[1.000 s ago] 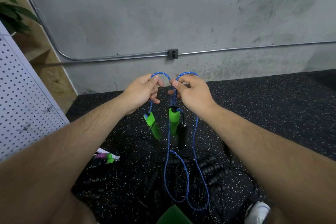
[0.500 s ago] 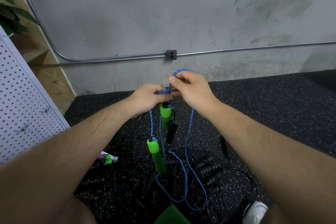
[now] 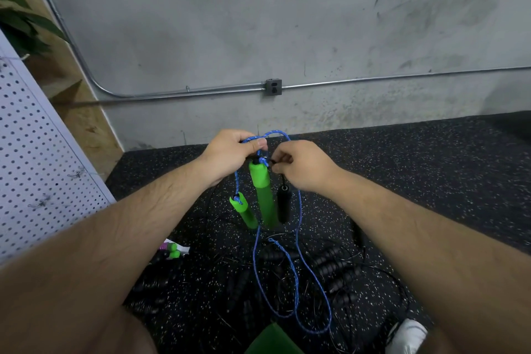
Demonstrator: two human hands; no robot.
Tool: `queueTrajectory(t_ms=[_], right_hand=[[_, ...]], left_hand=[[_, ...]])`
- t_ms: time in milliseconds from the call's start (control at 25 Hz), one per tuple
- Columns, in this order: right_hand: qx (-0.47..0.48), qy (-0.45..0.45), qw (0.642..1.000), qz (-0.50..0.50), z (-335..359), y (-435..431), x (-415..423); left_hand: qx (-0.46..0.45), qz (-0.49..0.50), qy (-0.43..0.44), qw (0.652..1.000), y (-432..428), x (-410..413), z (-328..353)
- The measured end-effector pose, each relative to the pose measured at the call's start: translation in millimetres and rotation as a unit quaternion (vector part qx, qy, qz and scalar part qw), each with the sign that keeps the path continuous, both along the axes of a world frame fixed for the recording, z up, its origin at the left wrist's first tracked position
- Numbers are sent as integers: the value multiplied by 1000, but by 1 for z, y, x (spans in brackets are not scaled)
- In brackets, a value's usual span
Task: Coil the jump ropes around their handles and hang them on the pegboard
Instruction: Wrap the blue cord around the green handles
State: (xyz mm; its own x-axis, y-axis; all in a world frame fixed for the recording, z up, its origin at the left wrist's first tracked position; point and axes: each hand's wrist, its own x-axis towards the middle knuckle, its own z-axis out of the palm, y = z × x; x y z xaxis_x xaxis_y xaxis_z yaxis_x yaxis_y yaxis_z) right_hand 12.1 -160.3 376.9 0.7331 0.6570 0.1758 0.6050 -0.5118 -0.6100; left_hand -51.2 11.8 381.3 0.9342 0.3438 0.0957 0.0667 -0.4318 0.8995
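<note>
My left hand [image 3: 230,154] pinches the blue braided rope [image 3: 298,261] at a loop just above a green handle [image 3: 263,195] that hangs upright. A second green handle [image 3: 244,210] dangles lower to its left on the same rope. My right hand [image 3: 301,168] grips the thin cord at the top of a black handle [image 3: 284,205], which hangs beside the green one. The blue rope's long loops fall to the floor below. The white pegboard [image 3: 34,158] stands at the left.
Several black jump ropes [image 3: 339,270] with ribbed handles lie tangled on the speckled black rubber floor [image 3: 431,181]. A small green and pink item [image 3: 171,251] lies at the left. A white shoe [image 3: 409,338] shows at the bottom right. The concrete wall with conduit [image 3: 186,92] is ahead.
My right hand dropped from the blue loop to the black handle's cord. My left hand rose and took the loop. The lower green handle came up closer to the other one.
</note>
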Motion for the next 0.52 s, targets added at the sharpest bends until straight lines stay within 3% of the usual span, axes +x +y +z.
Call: queueTrajectory(t_ms=[80,240,360,520], right_hand=[[-7,2,1000,19,8,-5,-1],[-157,36,984,82,12,-13,-1],[-46,11,999,9,10,-6,1],[126,91,988,-6,12,4,-1]], left_hand=[[8,32,-13,999,1,1,1],[-17,18,-7,1000,-5,2,7],[-64,-13,-22,998,-14,3,11],[-160,-24,-52,985,-19,0,21]])
